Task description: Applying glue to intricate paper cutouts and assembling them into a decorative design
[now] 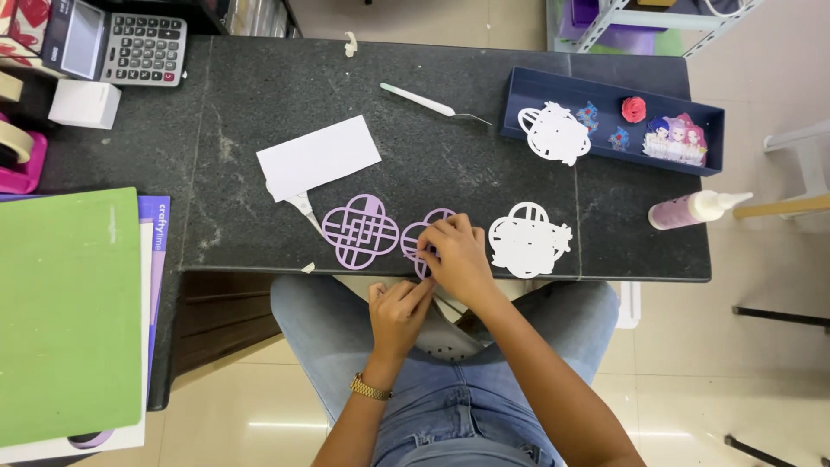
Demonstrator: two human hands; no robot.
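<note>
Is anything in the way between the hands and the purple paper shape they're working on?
Nothing visible is. The right hand already rests on the purple cutout at the table's front edge, and the left hand sits just below, fingertips by it.

A dark stone table (pixel 259 95) carries two purple cutouts (pixel 360 231), a white cutout (pixel 527 240) and a white card (pixel 318 156). A blue tray (pixel 605 91), tweezers (pixel 430 103), a glue bottle (pixel 696 209) and a calculator (pixel 117 41) also lie on it.

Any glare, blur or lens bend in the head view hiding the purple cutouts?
Head view: lighting is even and soft; the purple lattice cutout is sharp. The right hand covers most of the second purple cutout. Glare streaks lie only on the floor tiles. The dark stone table edges bow slightly toward the frame corners.
</note>
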